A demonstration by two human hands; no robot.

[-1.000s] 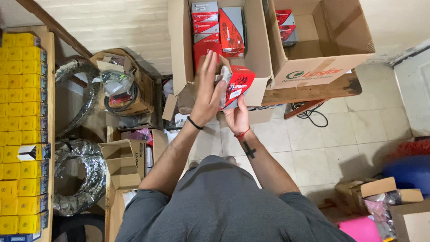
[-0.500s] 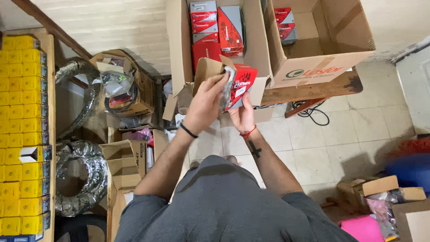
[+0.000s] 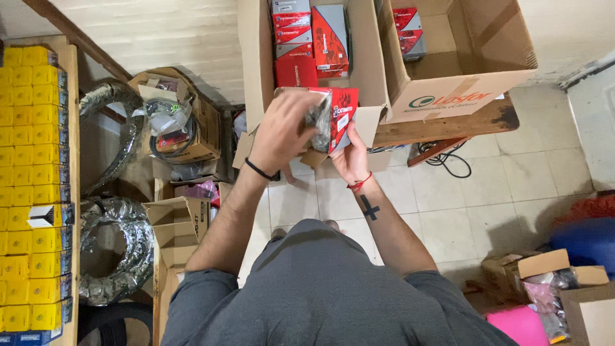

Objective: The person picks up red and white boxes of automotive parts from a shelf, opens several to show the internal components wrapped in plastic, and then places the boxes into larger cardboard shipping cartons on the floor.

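My right hand (image 3: 351, 156) holds a small red and white carton (image 3: 341, 114) from below, its end flap open. My left hand (image 3: 282, 131) grips a part wrapped in clear plastic (image 3: 318, 120) at the carton's open end, partly inside it. Both hands are raised in front of a tall open cardboard box (image 3: 256, 57) that holds several similar red and grey cartons (image 3: 312, 40). How far the part sits inside the carton is hidden by my left hand.
A second open cardboard box (image 3: 461, 83) with a few cartons stands to the right on a wooden table (image 3: 448, 128). Stacked yellow boxes (image 3: 32, 179) line a shelf at left. Foil-wrapped rings (image 3: 115, 250), open cardboard boxes (image 3: 179, 230) and a pink bundle (image 3: 519, 327) lie on the tiled floor.
My left hand went from flat and upright beside the carton to closed on the wrapped part, pushing it into the carton's open end. The carton tipped more level.
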